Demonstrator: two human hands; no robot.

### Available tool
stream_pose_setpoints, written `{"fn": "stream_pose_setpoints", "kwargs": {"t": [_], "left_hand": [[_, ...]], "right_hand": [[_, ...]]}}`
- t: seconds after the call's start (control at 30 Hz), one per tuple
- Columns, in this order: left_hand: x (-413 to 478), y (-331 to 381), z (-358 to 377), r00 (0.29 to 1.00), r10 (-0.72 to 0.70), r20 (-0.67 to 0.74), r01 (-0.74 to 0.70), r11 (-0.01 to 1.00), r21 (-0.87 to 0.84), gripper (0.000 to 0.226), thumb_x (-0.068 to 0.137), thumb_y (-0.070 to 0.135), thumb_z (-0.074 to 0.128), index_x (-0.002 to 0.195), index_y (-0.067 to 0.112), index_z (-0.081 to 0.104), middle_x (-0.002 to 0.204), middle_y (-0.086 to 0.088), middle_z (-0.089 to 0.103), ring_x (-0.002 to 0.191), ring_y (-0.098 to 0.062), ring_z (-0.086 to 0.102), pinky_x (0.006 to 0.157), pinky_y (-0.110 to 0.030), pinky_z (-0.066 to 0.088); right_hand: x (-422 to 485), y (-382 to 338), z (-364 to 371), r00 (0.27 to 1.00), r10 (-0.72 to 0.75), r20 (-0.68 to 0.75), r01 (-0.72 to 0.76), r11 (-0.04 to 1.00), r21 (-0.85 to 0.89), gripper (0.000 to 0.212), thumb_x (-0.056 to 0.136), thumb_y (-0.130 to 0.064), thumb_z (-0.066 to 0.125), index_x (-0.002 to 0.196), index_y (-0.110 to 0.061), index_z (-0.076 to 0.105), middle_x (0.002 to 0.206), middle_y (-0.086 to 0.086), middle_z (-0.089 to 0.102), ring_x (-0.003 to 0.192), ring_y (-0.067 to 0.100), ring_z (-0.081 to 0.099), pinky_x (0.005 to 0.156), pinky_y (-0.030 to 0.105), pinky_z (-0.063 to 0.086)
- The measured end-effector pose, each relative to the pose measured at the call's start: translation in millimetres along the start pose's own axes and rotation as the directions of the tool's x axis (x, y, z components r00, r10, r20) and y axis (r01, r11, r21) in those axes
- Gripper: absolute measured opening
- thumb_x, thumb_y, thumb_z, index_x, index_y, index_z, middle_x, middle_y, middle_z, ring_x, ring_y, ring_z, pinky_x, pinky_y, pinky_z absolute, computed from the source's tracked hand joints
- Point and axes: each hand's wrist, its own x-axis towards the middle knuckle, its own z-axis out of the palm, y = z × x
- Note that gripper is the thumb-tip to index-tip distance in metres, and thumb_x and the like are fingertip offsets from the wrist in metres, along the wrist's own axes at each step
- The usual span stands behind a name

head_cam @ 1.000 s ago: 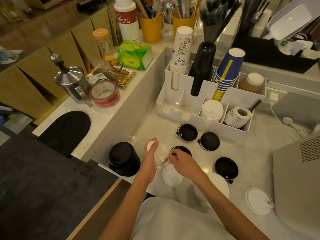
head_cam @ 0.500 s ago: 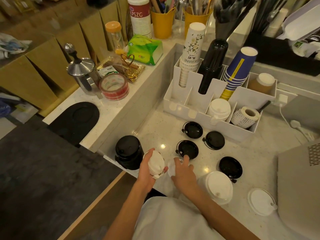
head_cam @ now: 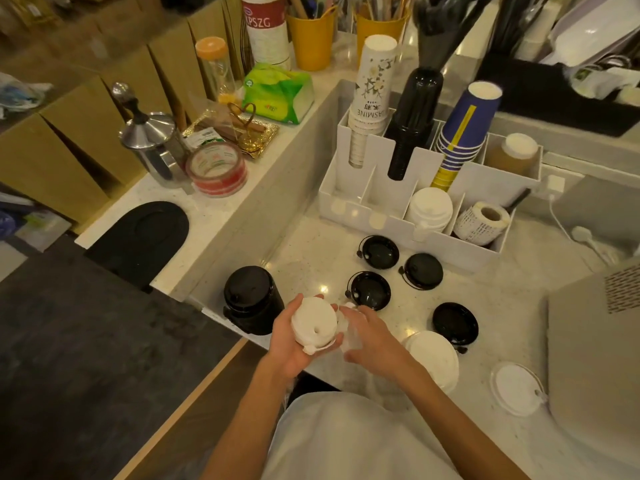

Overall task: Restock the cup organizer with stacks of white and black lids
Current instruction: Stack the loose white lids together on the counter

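Observation:
My left hand (head_cam: 294,344) grips a short stack of white lids (head_cam: 314,323) near the counter's front edge. My right hand (head_cam: 372,337) is beside it, fingers curled on another white lid (head_cam: 348,336) pressed against the stack. Several single black lids (head_cam: 370,291) lie on the counter, and a stack of black lids (head_cam: 251,297) stands at the left. More white lids (head_cam: 433,358) sit to the right of my hands. The white cup organizer (head_cam: 391,223) stands behind, with a white lid stack (head_cam: 429,209) in one front slot.
The organizer's back slots hold cup stacks: a floral white one (head_cam: 372,95), a black one (head_cam: 414,123), a blue one (head_cam: 464,129). A label roll (head_cam: 481,221) fills its right front slot. A single white lid (head_cam: 516,388) and a grey machine (head_cam: 595,358) sit at right. A raised ledge carries a tape roll (head_cam: 216,168) and a steel pitcher (head_cam: 152,143).
My left hand has tipped the white lid stack so its top faces me, and my right hand has brought a lid off the counter up against it. The view shifted slightly.

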Motion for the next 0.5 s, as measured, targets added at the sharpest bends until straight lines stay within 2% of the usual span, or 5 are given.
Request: {"fn": "stream_pose_setpoints", "kwargs": {"t": [0.17, 0.23, 0.3, 0.4, 0.5], "left_hand": [[-4, 13, 5, 0.997, 0.010, 0.074, -0.005, 0.998, -0.062, 0.050, 0.091, 0.047, 0.057, 0.130, 0.015, 0.060, 0.136, -0.022, 0.058, 0.116, -0.039, 0.058, 0.086, -0.053, 0.054], [-4, 14, 14, 0.995, 0.084, 0.059, -0.083, 0.996, -0.028, 0.048, 0.093, 0.046, 0.056, 0.129, 0.015, 0.060, 0.134, -0.020, 0.060, 0.115, -0.041, 0.060, 0.085, -0.050, 0.054], [-2, 14, 27, 0.978, 0.208, 0.012, -0.208, 0.978, 0.029, 0.045, 0.096, 0.043, 0.052, 0.132, 0.016, 0.058, 0.127, -0.017, 0.062, 0.114, -0.040, 0.061, 0.082, -0.047, 0.052], [-1, 9, 50, 0.932, 0.361, 0.004, -0.355, 0.915, 0.192, 0.047, 0.095, 0.040, 0.054, 0.138, 0.019, 0.055, 0.127, -0.014, 0.062, 0.109, -0.032, 0.065, 0.082, -0.044, 0.057], [-3, -4, 72, 0.904, 0.417, 0.092, -0.422, 0.838, 0.346, 0.056, 0.090, 0.052, 0.048, 0.139, 0.024, 0.053, 0.133, -0.011, 0.063, 0.114, -0.029, 0.066, 0.085, -0.042, 0.059]], "right_hand": [[-5, 1, -5, 0.992, -0.071, -0.101, 0.065, 0.996, -0.056, 0.093, 0.085, -0.029, 0.075, 0.155, -0.034, 0.015, 0.161, -0.001, 0.019, 0.147, 0.026, 0.025, 0.118, 0.043, 0.031], [-8, 1, -17, 0.979, -0.083, -0.185, 0.068, 0.994, -0.087, 0.093, 0.085, -0.033, 0.073, 0.155, -0.034, 0.011, 0.160, -0.002, 0.021, 0.144, 0.027, 0.027, 0.116, 0.042, 0.033], [-12, -2, -34, 0.964, -0.096, -0.249, 0.080, 0.994, -0.073, 0.090, 0.084, -0.036, 0.073, 0.153, -0.030, 0.016, 0.155, -0.003, 0.029, 0.138, 0.026, 0.034, 0.112, 0.039, 0.036], [-21, -9, -55, 0.974, -0.106, -0.200, 0.120, 0.991, 0.055, 0.084, 0.080, -0.044, 0.073, 0.148, -0.034, 0.025, 0.138, -0.008, 0.042, 0.123, 0.017, 0.044, 0.103, 0.036, 0.044], [-22, -17, -61, 0.984, -0.128, -0.126, 0.146, 0.978, 0.147, 0.091, 0.070, -0.059, 0.071, 0.147, -0.036, 0.030, 0.144, -0.010, 0.040, 0.124, 0.014, 0.047, 0.103, 0.038, 0.048]]}}
